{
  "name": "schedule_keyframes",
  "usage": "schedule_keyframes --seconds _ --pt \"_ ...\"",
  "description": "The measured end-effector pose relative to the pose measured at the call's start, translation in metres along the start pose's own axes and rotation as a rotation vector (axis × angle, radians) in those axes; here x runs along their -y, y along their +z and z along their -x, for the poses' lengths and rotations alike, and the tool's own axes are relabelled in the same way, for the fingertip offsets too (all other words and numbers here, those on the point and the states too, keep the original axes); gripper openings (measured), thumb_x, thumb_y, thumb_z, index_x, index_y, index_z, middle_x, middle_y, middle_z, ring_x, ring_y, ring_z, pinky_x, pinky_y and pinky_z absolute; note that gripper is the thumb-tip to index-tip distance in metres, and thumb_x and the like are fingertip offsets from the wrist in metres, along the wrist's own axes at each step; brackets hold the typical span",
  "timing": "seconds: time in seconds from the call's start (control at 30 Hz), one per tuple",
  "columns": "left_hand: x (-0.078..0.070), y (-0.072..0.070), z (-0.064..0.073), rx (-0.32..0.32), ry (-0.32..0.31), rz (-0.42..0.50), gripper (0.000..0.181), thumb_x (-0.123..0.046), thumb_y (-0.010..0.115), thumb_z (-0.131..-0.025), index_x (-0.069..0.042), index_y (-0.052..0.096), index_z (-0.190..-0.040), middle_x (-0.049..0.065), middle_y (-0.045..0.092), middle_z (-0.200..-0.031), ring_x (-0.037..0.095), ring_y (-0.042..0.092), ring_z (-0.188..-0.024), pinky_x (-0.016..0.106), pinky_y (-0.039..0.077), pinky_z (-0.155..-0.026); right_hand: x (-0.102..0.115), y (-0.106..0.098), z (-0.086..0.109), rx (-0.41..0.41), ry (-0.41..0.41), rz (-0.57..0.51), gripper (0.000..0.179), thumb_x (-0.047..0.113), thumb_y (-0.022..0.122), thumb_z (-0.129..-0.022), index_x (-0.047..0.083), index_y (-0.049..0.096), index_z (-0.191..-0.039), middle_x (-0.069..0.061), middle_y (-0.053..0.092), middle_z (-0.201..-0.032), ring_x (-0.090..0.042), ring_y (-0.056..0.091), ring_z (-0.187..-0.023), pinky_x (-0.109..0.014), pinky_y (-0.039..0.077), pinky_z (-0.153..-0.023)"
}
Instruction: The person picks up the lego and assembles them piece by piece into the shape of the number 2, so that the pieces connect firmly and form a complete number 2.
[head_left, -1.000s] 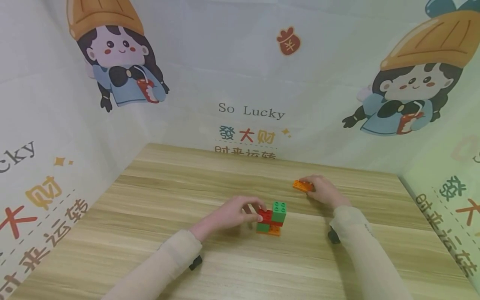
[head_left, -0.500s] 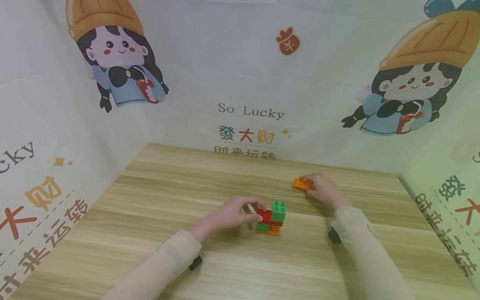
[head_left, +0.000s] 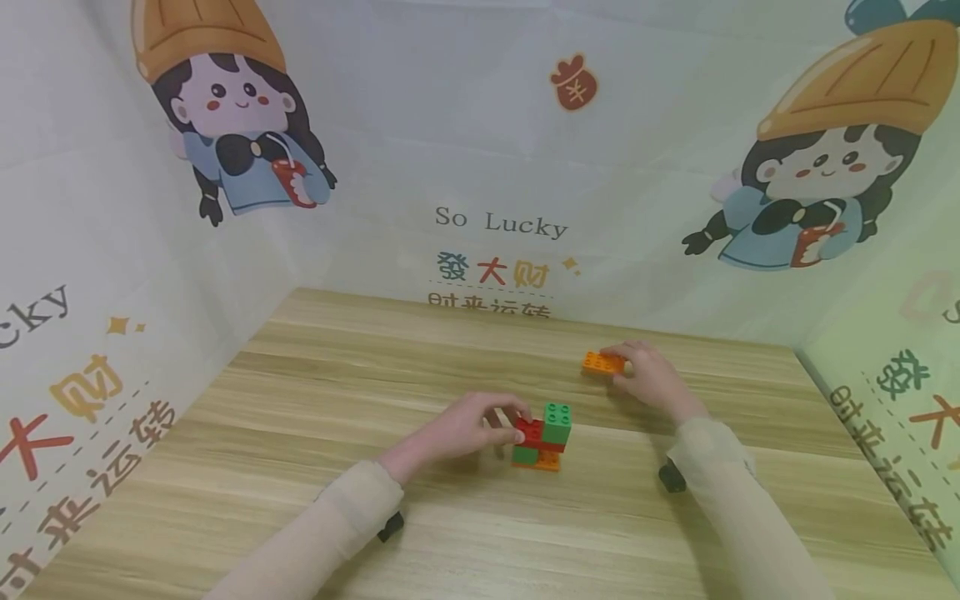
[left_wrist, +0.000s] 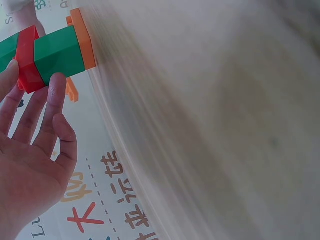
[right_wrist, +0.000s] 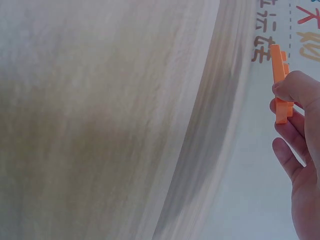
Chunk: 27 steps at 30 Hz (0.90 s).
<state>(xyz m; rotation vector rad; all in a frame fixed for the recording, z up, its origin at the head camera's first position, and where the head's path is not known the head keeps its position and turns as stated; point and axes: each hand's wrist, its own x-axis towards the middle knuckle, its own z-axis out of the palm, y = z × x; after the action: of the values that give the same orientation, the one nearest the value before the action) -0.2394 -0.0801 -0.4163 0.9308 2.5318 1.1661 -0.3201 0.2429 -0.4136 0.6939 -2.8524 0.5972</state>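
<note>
In the head view a small stack of toy building bricks stands mid-table. An orange plate [head_left: 550,462] lies at its bottom, then a green brick [head_left: 524,455], a red brick [head_left: 530,432] across it and another green brick [head_left: 557,423] on top at the right. My left hand [head_left: 472,427] grips the stack from the left, thumb on the red brick. In the left wrist view its fingers [left_wrist: 57,92] reach the red and lower green bricks. Farther back on the right, my right hand [head_left: 651,379] pinches a second orange plate [head_left: 596,362], studs up, by its right end.
The wooden table [head_left: 360,367] meets a pale printed backdrop [head_left: 420,150] at the back and sides. A small black object shows under each wrist, one by the left sleeve [head_left: 330,517] and one by the right sleeve [head_left: 720,467].
My right hand and the orange plate it pinches have shifted slightly, up and away in the head view. The left hand and the brick stack have stayed put.
</note>
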Motion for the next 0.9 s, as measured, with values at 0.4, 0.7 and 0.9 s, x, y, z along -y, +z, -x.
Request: schedule_keyframes --seconds 0.4,0.7,0.9 --pt "-0.002 0.000 0.000 -0.001 0.005 -0.005 0.027 -0.026 0.070 -0.092 -0.023 0.066 -0.119 -0.003 0.071 -0.107 0.009 0.064 -0.085 0.027 0.054 -0.080 0.006 -0.004 0.010 -0.079 -0.009 -0.050 0.042 0.002 0.069 -0.085 0.001 0.063 -0.127 -0.021 0.065 -0.127 -0.039 0.056 -0.116 -0.058 0.044 -0.102" --pt "-0.002 0.000 0.001 0.000 -0.003 0.001 0.026 -0.026 0.070 -0.092 -0.025 0.066 -0.118 -0.004 0.070 -0.106 0.009 0.063 -0.084 0.026 0.053 -0.077 0.016 -0.005 0.017 -0.156 -0.020 -0.071 0.038 0.004 0.070 -0.085 0.002 0.066 -0.123 -0.019 0.068 -0.120 -0.037 0.056 -0.112 -0.057 0.045 -0.099" --pt "-0.001 -0.001 0.000 0.001 0.012 0.002 0.026 -0.027 0.070 -0.092 -0.025 0.066 -0.118 -0.005 0.070 -0.106 0.009 0.064 -0.085 0.027 0.054 -0.079 0.020 -0.005 0.020 -0.194 -0.044 -0.076 0.037 0.006 0.074 -0.083 0.003 0.068 -0.119 -0.016 0.069 -0.115 -0.033 0.058 -0.107 -0.053 0.048 -0.096"
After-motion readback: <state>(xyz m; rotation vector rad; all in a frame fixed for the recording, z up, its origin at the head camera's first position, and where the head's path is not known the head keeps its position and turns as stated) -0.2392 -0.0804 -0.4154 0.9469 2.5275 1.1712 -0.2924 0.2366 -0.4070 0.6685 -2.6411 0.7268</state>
